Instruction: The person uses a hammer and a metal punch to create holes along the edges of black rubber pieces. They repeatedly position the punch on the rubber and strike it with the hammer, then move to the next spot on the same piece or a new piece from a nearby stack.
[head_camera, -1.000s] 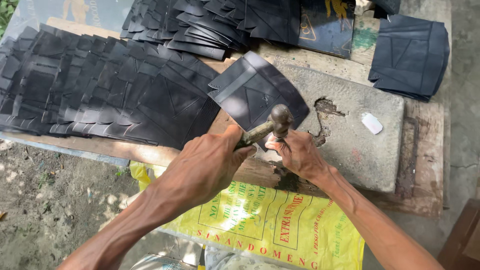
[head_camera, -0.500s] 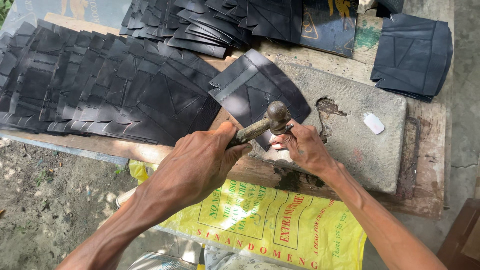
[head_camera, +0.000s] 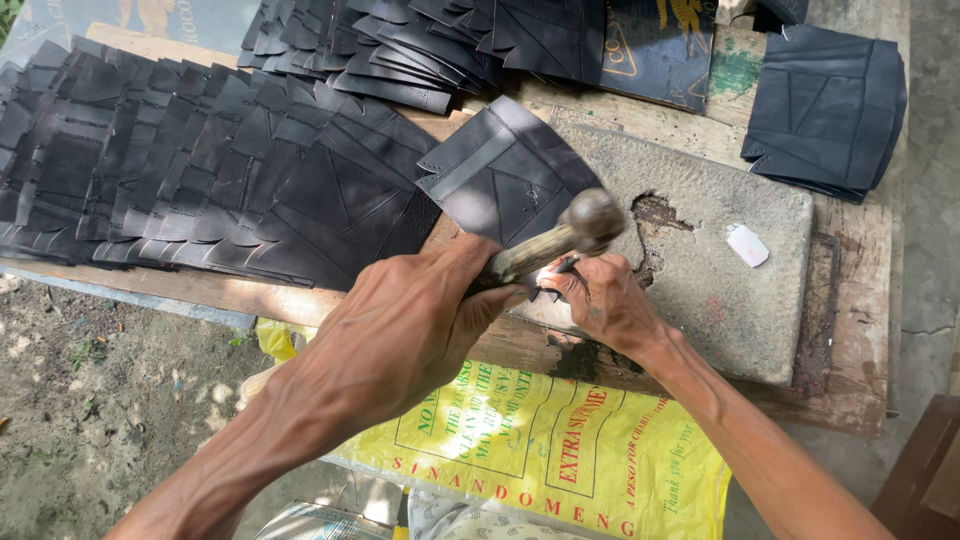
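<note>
Here, worn round-headed hammer (head_camera: 590, 222), wooden-handled.

— Bright?
— Yes, daylight, dappled across the counter (head_camera: 850, 330) and the ground.
— Glare?
— A hot spot beneath the hammer (head_camera: 560, 238), whose head blurs slightly. Black pieces (head_camera: 300, 190) shine softly; the rest is sharp.

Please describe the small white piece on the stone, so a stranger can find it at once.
Find the grey stone slab on the wooden bench. Near its right edge lies a small white piece, apart from both hands. It is the only white thing there; all around it is black or grey.
</note>
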